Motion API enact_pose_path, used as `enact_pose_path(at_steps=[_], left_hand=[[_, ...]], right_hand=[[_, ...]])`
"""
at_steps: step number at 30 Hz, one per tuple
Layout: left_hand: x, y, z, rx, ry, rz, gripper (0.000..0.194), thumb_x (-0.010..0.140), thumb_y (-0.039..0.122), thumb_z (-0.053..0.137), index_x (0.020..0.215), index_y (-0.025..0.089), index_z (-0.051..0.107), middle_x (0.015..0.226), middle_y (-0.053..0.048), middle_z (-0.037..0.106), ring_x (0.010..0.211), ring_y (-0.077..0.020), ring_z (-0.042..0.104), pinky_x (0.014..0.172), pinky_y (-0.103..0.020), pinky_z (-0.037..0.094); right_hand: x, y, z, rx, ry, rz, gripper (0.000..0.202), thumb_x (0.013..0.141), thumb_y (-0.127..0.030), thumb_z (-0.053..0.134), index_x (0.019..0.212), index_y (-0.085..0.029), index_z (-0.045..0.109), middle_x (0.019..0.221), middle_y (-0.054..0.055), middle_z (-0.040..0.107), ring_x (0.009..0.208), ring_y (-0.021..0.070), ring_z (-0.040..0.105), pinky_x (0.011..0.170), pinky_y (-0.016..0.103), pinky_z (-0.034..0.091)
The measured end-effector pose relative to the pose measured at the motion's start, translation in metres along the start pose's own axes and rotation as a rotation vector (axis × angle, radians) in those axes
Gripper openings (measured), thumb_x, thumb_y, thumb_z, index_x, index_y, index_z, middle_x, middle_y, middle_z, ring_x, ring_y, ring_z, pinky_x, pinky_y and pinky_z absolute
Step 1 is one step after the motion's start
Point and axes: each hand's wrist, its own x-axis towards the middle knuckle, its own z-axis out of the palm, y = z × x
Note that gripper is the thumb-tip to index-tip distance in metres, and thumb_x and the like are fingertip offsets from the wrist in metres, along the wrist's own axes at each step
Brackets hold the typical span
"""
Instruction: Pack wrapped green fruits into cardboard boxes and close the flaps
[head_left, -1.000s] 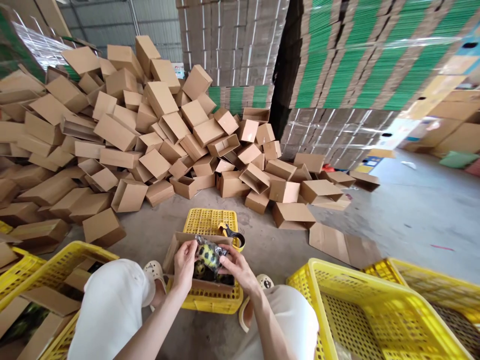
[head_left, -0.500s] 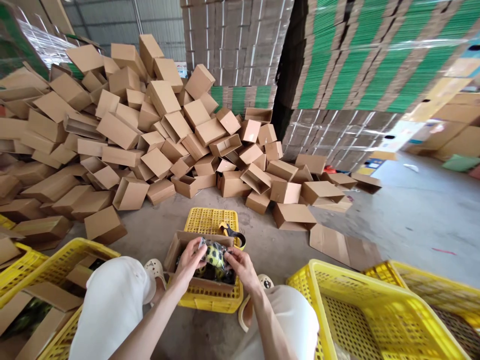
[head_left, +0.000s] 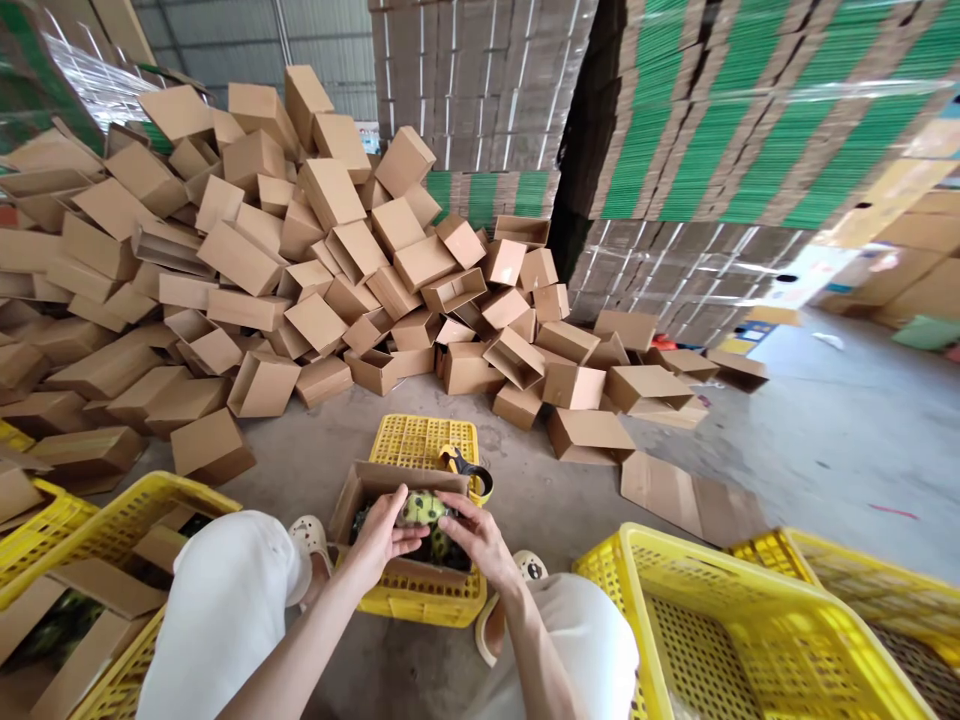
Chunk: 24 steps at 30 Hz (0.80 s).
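Observation:
Between my two hands is a rounded yellow-green item with dark spots (head_left: pixel 421 508), in what looks like clear plastic film. Its exact kind I cannot make out. My left hand (head_left: pixel 384 540) grips its left end, thumb on top and fingers below. On the other end, my right hand (head_left: pixel 480 535) closes its fingers and thumb. Right beneath them is an open cardboard box (head_left: pixel 347 505) holding more dark and green spotted items, partly hidden by my hands. The box rests on an upturned yellow crate (head_left: pixel 424 608). A tape dispenser (head_left: pixel 466 466) lies just behind the box.
A large heap of small cardboard boxes (head_left: pixel 300 270) spreads behind. At my right stands a yellow crate (head_left: pixel 731 600); at my left, another crate (head_left: pixel 161 490) holds boxes with green contents. A flattened cardboard piece (head_left: pixel 686 497) lies on the floor. Bundled cardboard stacks (head_left: pixel 487 80) rise at the back.
Both hands have closed further around the spotted item, and its film now lies tighter against it. My right fingers have come over its top. The camera view has shifted slightly.

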Motion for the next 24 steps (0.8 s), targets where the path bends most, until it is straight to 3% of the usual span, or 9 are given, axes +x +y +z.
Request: enact_pose_path(at_steps=[2,4,5,8,12,16,20,22,24], left_hand=[[-0.005,0.003,0.001,0.044,-0.034,-0.009,0.076,0.087,0.081,0.058,0.146,0.034,0.047,0.15,-0.014,0.06,0.114,-0.0283,0.074,0.083,-0.039,0.064],[-0.01,0.006,0.001,0.114,-0.097,0.049,0.083,0.084,0.078,0.065,0.154,0.04,0.041,0.161,-0.011,0.049,0.129,-0.03,0.066,0.092,-0.042,0.062],[-0.012,0.008,0.0,0.146,-0.138,0.083,0.086,0.081,0.075,0.072,0.154,0.038,0.045,0.161,-0.012,0.05,0.131,-0.0304,0.064,0.094,-0.041,0.061],[-0.014,0.009,-0.001,0.189,-0.187,0.133,0.08,0.073,0.068,0.083,0.137,0.023,0.066,0.137,-0.017,0.069,0.113,-0.0295,0.074,0.085,-0.035,0.064],[-0.009,0.002,0.002,0.17,-0.059,0.122,0.064,0.078,0.067,0.08,0.116,0.015,0.076,0.101,-0.013,0.081,0.074,-0.0224,0.08,0.057,-0.025,0.062],[-0.006,-0.003,0.009,0.145,0.003,0.08,0.06,0.082,0.066,0.078,0.107,0.012,0.078,0.086,-0.012,0.082,0.067,-0.0221,0.079,0.051,-0.023,0.06],[-0.001,-0.001,0.002,0.097,-0.017,0.097,0.06,0.086,0.065,0.074,0.12,0.016,0.075,0.114,-0.016,0.081,0.092,-0.0258,0.081,0.073,-0.031,0.066],[0.008,0.001,-0.012,0.125,0.039,0.141,0.059,0.09,0.064,0.07,0.13,0.02,0.072,0.125,-0.016,0.077,0.106,-0.0269,0.078,0.086,-0.035,0.064],[0.022,0.003,-0.03,0.252,0.129,0.175,0.057,0.092,0.061,0.066,0.131,0.019,0.071,0.125,-0.017,0.077,0.111,-0.029,0.076,0.092,-0.039,0.061]], right_hand=[[0.002,0.0,0.0,-0.004,0.027,0.038,0.042,0.089,-0.059,0.074,0.114,-0.026,0.081,0.112,0.005,0.078,0.111,0.029,0.069,0.1,0.041,0.055],[0.002,0.0,0.001,-0.013,0.034,0.052,0.042,0.09,-0.062,0.07,0.1,-0.023,0.082,0.094,0.004,0.077,0.095,0.0264,0.069,0.088,0.036,0.056],[0.003,0.001,0.001,-0.019,0.044,0.049,0.044,0.091,-0.063,0.069,0.094,-0.021,0.082,0.087,0.003,0.075,0.087,0.0244,0.068,0.083,0.034,0.055],[0.003,0.004,0.002,-0.038,0.114,0.049,0.05,0.09,-0.067,0.067,0.078,-0.019,0.074,0.07,0.0,0.064,0.068,0.0178,0.058,0.067,0.029,0.05],[0.004,0.006,0.005,-0.076,0.19,0.069,0.059,0.087,-0.073,0.066,0.063,-0.019,0.057,0.058,-0.003,0.046,0.057,0.0123,0.04,0.053,0.025,0.035],[0.005,0.006,0.004,-0.079,0.212,0.049,0.062,0.089,-0.073,0.062,0.061,-0.02,0.05,0.058,-0.004,0.041,0.056,0.011,0.034,0.053,0.026,0.028],[0.003,0.007,-0.001,-0.15,0.256,0.023,0.061,0.093,-0.071,0.059,0.06,-0.02,0.054,0.056,-0.004,0.044,0.055,0.0121,0.038,0.054,0.026,0.031],[0.002,0.006,-0.004,-0.242,0.301,-0.034,0.058,0.094,-0.068,0.06,0.065,-0.019,0.065,0.062,0.0,0.057,0.062,0.0162,0.051,0.061,0.028,0.04],[0.001,0.006,-0.006,-0.315,0.326,-0.123,0.05,0.095,-0.064,0.062,0.08,-0.019,0.078,0.082,0.005,0.072,0.082,0.0233,0.065,0.079,0.032,0.05]])
